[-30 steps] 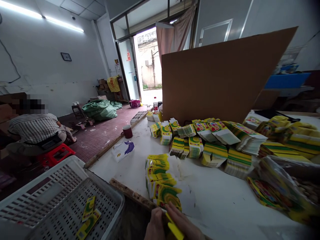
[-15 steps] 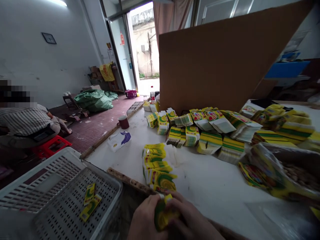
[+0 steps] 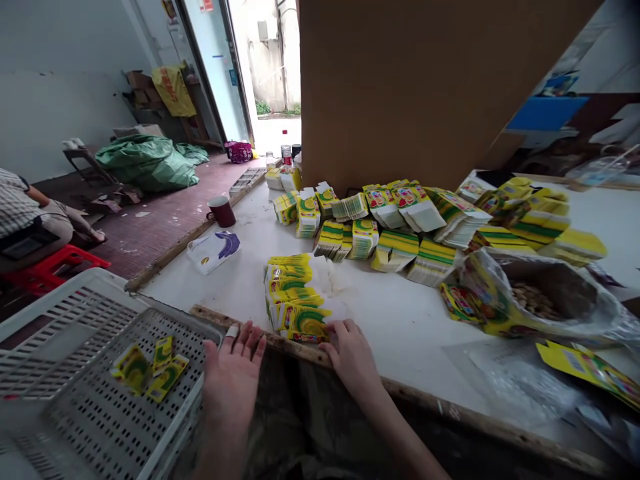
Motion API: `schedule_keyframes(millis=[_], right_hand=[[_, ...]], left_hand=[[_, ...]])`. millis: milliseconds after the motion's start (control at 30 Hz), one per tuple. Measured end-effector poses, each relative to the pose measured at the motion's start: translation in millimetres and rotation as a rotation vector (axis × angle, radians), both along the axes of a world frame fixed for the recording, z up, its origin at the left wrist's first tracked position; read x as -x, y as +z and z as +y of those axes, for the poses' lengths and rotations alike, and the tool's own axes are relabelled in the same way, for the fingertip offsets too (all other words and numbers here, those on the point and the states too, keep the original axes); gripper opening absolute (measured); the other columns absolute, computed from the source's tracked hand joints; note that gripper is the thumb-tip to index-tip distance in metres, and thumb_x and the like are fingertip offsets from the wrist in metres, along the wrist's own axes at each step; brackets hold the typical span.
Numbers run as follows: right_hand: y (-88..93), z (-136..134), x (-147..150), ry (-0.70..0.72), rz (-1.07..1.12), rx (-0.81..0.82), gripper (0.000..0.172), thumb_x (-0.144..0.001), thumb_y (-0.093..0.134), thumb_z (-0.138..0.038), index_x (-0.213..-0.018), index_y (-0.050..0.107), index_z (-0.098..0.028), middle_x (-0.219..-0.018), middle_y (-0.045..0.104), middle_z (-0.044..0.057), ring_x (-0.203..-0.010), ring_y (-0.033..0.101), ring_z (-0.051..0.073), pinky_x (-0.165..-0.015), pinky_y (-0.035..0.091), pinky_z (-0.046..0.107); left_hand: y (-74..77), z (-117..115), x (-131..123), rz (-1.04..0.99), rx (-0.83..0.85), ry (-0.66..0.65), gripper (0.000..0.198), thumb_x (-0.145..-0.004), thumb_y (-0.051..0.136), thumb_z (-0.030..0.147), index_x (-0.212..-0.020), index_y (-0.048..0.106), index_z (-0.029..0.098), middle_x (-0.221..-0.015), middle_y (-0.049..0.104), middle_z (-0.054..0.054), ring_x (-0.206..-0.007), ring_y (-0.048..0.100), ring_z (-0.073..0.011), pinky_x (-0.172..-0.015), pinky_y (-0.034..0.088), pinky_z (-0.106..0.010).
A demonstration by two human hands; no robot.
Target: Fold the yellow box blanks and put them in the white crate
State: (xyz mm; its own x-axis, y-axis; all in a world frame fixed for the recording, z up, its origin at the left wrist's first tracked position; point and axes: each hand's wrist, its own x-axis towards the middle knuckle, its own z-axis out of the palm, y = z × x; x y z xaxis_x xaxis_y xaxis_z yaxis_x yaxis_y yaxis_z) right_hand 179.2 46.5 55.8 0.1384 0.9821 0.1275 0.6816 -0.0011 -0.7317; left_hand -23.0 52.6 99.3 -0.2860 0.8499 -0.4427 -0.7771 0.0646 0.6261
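Observation:
My left hand (image 3: 235,373) hangs open, fingers spread, beside the rim of a white slotted crate (image 3: 75,400) that holds a few folded yellow-green packets (image 3: 147,367). It holds nothing. My right hand (image 3: 350,350) rests on the table's wooden front edge with its fingertips on the nearest piece of a fanned stack of flat yellow-green cartons (image 3: 293,297). Its fingers are curled on that carton. Many more bundles of the same cartons (image 3: 400,233) lie further back on the white table (image 3: 400,327).
A tall brown cardboard sheet (image 3: 425,87) stands behind the bundles. An open bag of brown nuts (image 3: 540,300) lies at the right. A red mug (image 3: 221,211) and a white-blue pack (image 3: 213,250) sit at the table's left edge. A person in a striped shirt (image 3: 20,213) sits on a red stool at far left.
Both hands were closed together on a yellow-green packet at the bottom. Now they are apart: the left is open by the crate, which holds one more packet, and the right touches the carton stack.

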Motion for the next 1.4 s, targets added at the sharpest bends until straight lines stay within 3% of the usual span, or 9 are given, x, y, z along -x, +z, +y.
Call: schedule_keyframes(millis=[167,400,500,667,933,1067,1233,1300,1400], right_hand=[[-6.2,7.3,9.4,-0.031,-0.073,0.020,0.016,-0.074,0.052,-0.005,-0.078,0.056,-0.020,-0.087,0.058,0.011,-0.085,0.053,0.029,-0.076,0.045,0.041],[-6.3,6.0,-1.2,-0.003,0.067,0.012,0.012,-0.078,0.051,-0.013,-0.074,0.045,-0.022,-0.075,0.059,0.002,-0.066,0.054,0.018,-0.062,0.043,0.029],[6.8,1.5,-3.7,0.034,0.162,0.002,0.013,-0.079,0.055,-0.017,-0.078,0.042,-0.022,-0.075,0.058,-0.001,-0.062,0.053,0.014,-0.059,0.043,0.025],[34.7,-19.2,13.0,0.412,0.461,0.083,0.017,-0.070,0.054,-0.005,-0.068,0.047,-0.020,-0.069,0.054,-0.003,-0.065,0.049,0.013,-0.059,0.038,0.022],[38.3,-42.1,38.6,0.391,0.879,0.203,0.026,-0.064,0.068,-0.003,-0.075,0.053,-0.021,-0.085,0.060,-0.001,-0.087,0.054,0.016,-0.080,0.041,0.026],[33.9,-35.6,33.8,0.345,1.141,0.146,0.038,-0.065,0.076,-0.012,-0.089,0.049,-0.024,-0.094,0.062,-0.001,-0.094,0.057,0.016,-0.085,0.042,0.027],[29.1,-29.3,27.8,0.252,0.950,0.094,0.016,-0.073,0.070,-0.021,-0.086,0.062,-0.019,-0.076,0.064,-0.001,-0.070,0.056,0.014,-0.064,0.042,0.023],[30.0,-28.1,20.3,0.218,0.813,0.051,0.005,-0.078,0.065,-0.021,-0.076,0.067,-0.017,-0.071,0.065,-0.001,-0.067,0.057,0.014,-0.063,0.043,0.023],[36.8,-26.7,0.4,0.247,0.513,-0.075,0.016,-0.086,0.058,-0.020,-0.090,0.073,-0.020,-0.080,0.072,0.002,-0.074,0.062,0.016,-0.067,0.047,0.026]], left_hand=[[-23.1,-9.2,-24.7,0.044,0.101,-0.135,0.019,-0.089,0.052,0.025,-0.102,0.062,0.016,-0.101,0.064,-0.008,-0.081,0.064,-0.0134,-0.067,0.053,-0.024],[-39.7,-19.8,-41.7,0.092,0.058,-0.088,0.021,-0.080,0.068,0.029,-0.095,0.062,0.016,-0.096,0.064,-0.006,-0.085,0.062,-0.0143,-0.074,0.053,-0.025],[-39.3,-25.0,-50.4,0.137,-0.064,-0.081,0.039,-0.072,0.077,0.038,-0.103,0.061,0.020,-0.100,0.064,-0.005,-0.097,0.061,-0.0175,-0.083,0.051,-0.027],[-28.5,-29.4,-59.8,0.028,-0.238,-0.293,0.039,-0.068,0.076,0.044,-0.097,0.068,0.019,-0.103,0.066,-0.009,-0.108,0.059,-0.0277,-0.091,0.050,-0.037],[-10.0,-30.8,-72.1,0.047,-0.229,-0.089,0.053,-0.066,0.066,0.070,-0.078,0.066,0.019,-0.073,0.058,-0.001,-0.070,0.058,-0.0160,-0.069,0.053,-0.025],[-15.6,-34.0,-63.9,0.152,-0.210,-0.256,0.071,-0.055,0.066,0.078,-0.097,0.068,0.021,-0.092,0.068,-0.006,-0.090,0.064,-0.0258,-0.079,0.054,-0.033],[-36.9,-25.9,-49.2,0.331,-0.069,-0.183,0.037,-0.057,0.087,0.037,-0.087,0.071,0.023,-0.080,0.072,0.004,-0.074,0.066,-0.0136,-0.069,0.054,-0.019],[-39.7,-22.1,-43.5,0.350,-0.038,-0.180,0.038,-0.052,0.089,0.037,-0.083,0.071,0.022,-0.074,0.072,0.004,-0.072,0.067,-0.0145,-0.068,0.054,-0.019],[-28.0,-18.2,-28.4,0.412,-0.159,-0.273,0.054,-0.060,0.080,0.055,-0.101,0.070,0.023,-0.096,0.074,-0.003,-0.096,0.067,-0.0246,-0.081,0.055,-0.029]])
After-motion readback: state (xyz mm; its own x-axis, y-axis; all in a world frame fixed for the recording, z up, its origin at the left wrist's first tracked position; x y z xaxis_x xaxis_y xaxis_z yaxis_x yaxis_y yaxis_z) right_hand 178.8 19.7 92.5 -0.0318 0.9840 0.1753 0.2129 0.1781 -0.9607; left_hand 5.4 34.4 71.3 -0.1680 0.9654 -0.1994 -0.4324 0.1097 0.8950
